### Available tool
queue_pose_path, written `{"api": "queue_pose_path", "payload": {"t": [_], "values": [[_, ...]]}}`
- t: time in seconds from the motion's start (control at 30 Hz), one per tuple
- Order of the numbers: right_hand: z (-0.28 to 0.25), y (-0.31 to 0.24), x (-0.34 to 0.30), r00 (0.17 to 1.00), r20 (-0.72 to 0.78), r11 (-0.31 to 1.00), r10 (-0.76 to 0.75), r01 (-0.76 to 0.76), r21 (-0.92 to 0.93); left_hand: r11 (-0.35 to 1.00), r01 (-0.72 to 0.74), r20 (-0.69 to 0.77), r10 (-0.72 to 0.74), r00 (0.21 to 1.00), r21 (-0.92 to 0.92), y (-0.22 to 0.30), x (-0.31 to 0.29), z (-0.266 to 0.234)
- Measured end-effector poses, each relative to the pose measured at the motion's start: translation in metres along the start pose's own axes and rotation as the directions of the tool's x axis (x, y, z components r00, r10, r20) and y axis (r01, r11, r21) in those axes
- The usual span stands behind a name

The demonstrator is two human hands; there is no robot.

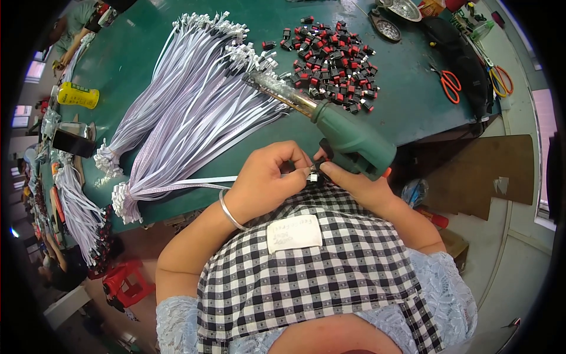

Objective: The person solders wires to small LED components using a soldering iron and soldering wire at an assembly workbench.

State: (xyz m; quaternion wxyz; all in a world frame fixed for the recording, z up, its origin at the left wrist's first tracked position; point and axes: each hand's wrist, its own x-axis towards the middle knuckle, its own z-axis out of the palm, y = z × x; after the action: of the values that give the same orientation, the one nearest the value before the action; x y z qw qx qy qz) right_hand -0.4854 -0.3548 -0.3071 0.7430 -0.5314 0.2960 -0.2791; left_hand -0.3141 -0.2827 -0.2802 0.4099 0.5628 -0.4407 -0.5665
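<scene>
At the table edge my left hand (272, 171) is closed in a pinch on the end of a white flat cable (212, 179). That cable trails left to a bundle. A small white connector (313, 177) shows between my hands, beside a small dark part (319, 163). My right hand (359, 187) is closed around the handle of a green pistol-shaped soldering gun (354, 137), its thumb close to the dark part. The gun's metal barrel points up and left over the cables. Most of my right fingers are hidden behind the gun.
Bundles of white flat cables (194, 112) cover the left of the green table (413, 118). Behind the gun lies a pile of red-and-black connectors (336, 65). Orange-handled scissors (450, 87), a metal dish (386, 29) and a yellow can (78, 95) stand around. Other people work at far left.
</scene>
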Motion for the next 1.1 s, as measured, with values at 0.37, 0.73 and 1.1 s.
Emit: {"api": "queue_pose_path", "payload": {"t": [0.37,0.73,1.1], "values": [[-0.012,0.001,-0.003,0.96,-0.102,0.875,-0.259,0.189,-0.445,1.0,0.003,-0.054,-0.005,0.999,-0.029,-0.008,0.008,0.004],[-0.07,0.028,-0.067,0.895,0.122,0.731,-0.429,0.424,-0.535,0.977,0.084,-0.178,-0.12,0.977,-0.196,-0.005,0.016,0.003],[-0.111,0.082,-0.087,0.912,0.182,0.721,-0.368,0.404,-0.564,0.998,0.046,-0.199,-0.055,0.978,-0.049,-0.008,0.015,0.004]]}}
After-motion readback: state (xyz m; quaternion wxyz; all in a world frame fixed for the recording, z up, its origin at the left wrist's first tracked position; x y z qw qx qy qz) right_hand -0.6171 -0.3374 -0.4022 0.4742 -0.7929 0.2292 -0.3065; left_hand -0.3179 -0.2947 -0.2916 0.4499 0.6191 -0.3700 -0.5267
